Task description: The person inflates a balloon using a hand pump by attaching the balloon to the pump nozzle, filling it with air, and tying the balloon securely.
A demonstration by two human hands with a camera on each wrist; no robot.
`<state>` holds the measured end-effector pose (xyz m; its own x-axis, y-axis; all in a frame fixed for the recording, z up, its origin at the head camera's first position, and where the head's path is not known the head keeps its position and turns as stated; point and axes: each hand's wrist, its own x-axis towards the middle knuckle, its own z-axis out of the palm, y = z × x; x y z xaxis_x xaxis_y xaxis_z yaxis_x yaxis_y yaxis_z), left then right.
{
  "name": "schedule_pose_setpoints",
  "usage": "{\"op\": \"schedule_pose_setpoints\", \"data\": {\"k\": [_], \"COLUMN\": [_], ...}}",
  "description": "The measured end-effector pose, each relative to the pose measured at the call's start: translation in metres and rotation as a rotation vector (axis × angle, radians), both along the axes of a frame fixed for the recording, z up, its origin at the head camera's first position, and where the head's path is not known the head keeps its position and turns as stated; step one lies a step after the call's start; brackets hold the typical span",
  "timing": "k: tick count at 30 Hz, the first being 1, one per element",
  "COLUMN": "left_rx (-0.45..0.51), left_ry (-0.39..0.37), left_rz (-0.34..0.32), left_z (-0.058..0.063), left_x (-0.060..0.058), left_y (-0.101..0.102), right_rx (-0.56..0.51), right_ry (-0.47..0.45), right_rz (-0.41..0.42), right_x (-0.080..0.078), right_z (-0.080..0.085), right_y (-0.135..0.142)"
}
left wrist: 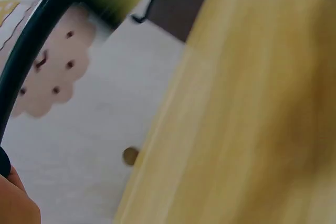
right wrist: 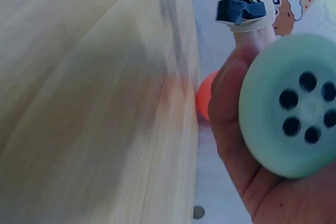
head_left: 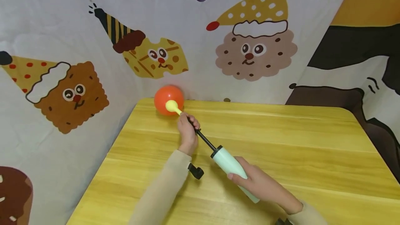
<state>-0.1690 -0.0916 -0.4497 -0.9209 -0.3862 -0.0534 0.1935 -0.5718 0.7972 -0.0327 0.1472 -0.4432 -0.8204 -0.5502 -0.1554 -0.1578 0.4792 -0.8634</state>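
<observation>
A mint-green balloon pump point(head_left: 229, 162) slants above the table in the head view, its black rod point(head_left: 206, 139) drawn out. My right hand point(head_left: 260, 185) grips the green barrel, whose holed end fills much of the right wrist view. Around the black front end of the pump curl the fingers of my left hand point(head_left: 188, 131). A small, slightly swollen yellow balloon point(head_left: 171, 106) sticks out beyond that hand, its neck by the fingers. Behind it is a round, inflated orange balloon point(head_left: 160, 96). The left wrist view shows the rod point(left wrist: 26, 51) and the blurred pump body.
The wooden table point(head_left: 297, 141) lies beneath both hands. At its far and left edges hangs a pale cloth point(head_left: 200, 58) printed with cartoon biscuits and cheese. A black strap mount point(head_left: 196, 171) juts from my left wrist.
</observation>
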Motion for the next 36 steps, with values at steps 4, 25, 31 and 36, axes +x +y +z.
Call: {"op": "schedule_pose_setpoints", "data": {"k": [4,25,31,36], "left_rx": [0.012,-0.060,-0.022,0.000], "left_ry": [-0.002,-0.028,-0.070,-0.067], "left_rz": [-0.027,0.045,-0.009,-0.041], "left_z": [-0.006,0.017,-0.003,-0.013], "left_x": [0.009,-0.023,-0.006,0.013], "left_y": [0.016,-0.036,-0.010,0.015], "right_rx": [0.009,0.083,0.094,0.060], "right_ry": [0.010,0.075,0.104,0.090], "right_rz": [-0.010,-0.030,-0.024,-0.013], "right_x": [-0.014,0.002,-0.001,-0.017], "right_z": [0.002,0.012,0.002,-0.003], "right_y": [-0.011,-0.007,-0.008,-0.017]}}
